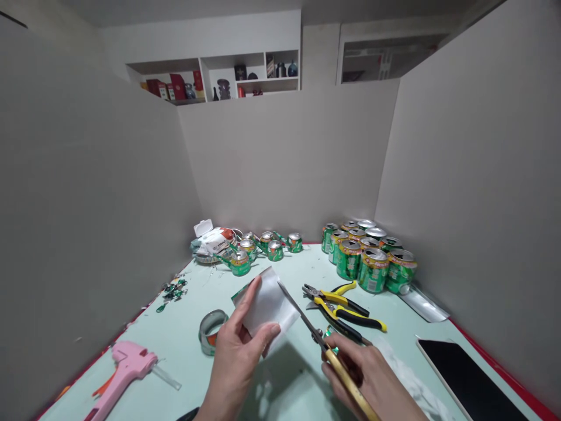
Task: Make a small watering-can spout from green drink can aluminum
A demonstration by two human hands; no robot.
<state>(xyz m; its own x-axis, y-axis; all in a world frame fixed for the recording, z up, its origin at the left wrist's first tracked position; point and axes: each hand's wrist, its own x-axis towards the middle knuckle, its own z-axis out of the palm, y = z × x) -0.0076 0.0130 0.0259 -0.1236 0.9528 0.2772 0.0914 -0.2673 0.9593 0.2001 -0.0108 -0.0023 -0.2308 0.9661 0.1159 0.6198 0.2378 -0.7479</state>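
Observation:
My left hand [239,356] pinches a flat silvery sheet of can metal [269,304], held up over the pale green table [289,269]. My right hand [372,374] grips yellow-handled scissors [319,339]. The blades point up and to the left, and their tip meets the sheet's right edge. Just left of my left hand, a cut ring from a can [210,328] lies on the table.
Yellow-handled pliers and cutters [342,307] lie behind the scissors. Whole green cans [370,257] stand at the back right, cut can tops [263,245] and a wrapper at the back left. A pink glue gun [125,368] lies front left, a black tablet [471,380] front right. Grey panels wall the table.

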